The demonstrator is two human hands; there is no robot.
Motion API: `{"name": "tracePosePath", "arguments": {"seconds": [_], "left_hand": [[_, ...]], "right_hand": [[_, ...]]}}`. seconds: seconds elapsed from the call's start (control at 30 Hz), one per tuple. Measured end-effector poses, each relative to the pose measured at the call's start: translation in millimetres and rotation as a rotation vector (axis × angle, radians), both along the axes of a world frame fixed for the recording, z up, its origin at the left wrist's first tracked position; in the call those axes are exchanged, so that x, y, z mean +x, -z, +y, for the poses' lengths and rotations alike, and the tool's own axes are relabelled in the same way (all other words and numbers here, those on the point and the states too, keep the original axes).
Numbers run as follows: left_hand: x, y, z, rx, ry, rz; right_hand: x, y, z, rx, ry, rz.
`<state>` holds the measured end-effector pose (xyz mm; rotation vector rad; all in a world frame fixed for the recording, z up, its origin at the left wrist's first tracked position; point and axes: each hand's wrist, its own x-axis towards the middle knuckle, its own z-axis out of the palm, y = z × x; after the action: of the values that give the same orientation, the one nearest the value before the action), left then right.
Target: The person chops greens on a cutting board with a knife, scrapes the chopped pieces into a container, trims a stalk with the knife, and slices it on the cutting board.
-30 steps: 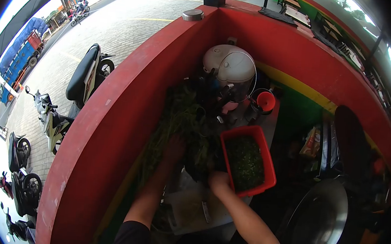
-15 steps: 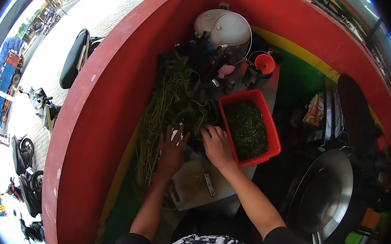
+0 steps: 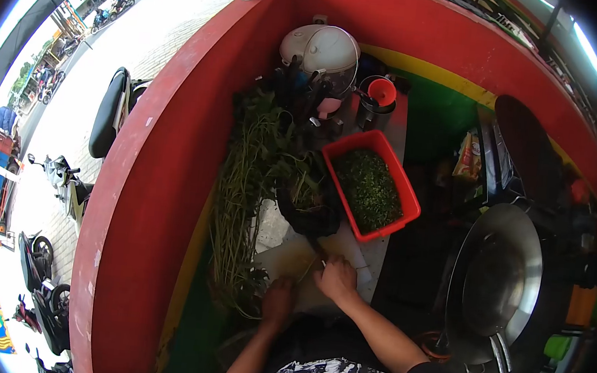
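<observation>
My right hand (image 3: 337, 279) is closed around the handle of a knife, whose dark blade (image 3: 316, 248) points away from me over the pale cutting board (image 3: 285, 258). My left hand (image 3: 279, 301) rests at the near left part of the board with its fingers curled; whatever they hold is hidden. Beyond the board lies a black plastic bag (image 3: 312, 220) with some greens at its opening. A large heap of long-stemmed leafy greens (image 3: 238, 181) spreads along the left. To the right stands a red plastic tub (image 3: 411, 209) with finely chopped greens (image 3: 371, 189) in it.
A rice cooker (image 3: 331, 51) stands in the back corner, near a red funnel (image 3: 382, 91) in a dark container. A large wok (image 3: 496, 282) sits on the right. The red wall (image 3: 151, 166) curves round the left and back; parked motorbikes (image 3: 67, 187) stand outside.
Both hands have drawn back from the greens toward me. My right hand has taken hold of the knife that lay on the board. The black bag now shows, and the view has shifted slightly.
</observation>
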<state>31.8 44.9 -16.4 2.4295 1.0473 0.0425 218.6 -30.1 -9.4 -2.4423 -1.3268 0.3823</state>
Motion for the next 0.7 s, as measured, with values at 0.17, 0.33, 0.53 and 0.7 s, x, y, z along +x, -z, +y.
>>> {"name": "tracePosePath", "arguments": {"seconds": [0.17, 0.33, 0.53, 0.7], "left_hand": [[-22.9, 7.6, 1.9, 0.055, 0.035, 0.038], [-35.2, 7.7, -2.6, 0.063, 0.067, 0.048], [-39.6, 12.6, -2.5, 0.088, 0.051, -0.003], [-34.7, 13.7, -5.4, 0.121, 0.062, -0.007]], "right_hand": [[-1.1, -75.8, -49.3, -0.199, 0.116, 0.069], [14.6, -113.4, -46.1, -0.235, 0.064, -0.063], [52.3, -63.0, 56.0, -0.147, -0.044, -0.335], [68.5, -73.1, 92.8, -0.061, -0.150, -0.345]]}}
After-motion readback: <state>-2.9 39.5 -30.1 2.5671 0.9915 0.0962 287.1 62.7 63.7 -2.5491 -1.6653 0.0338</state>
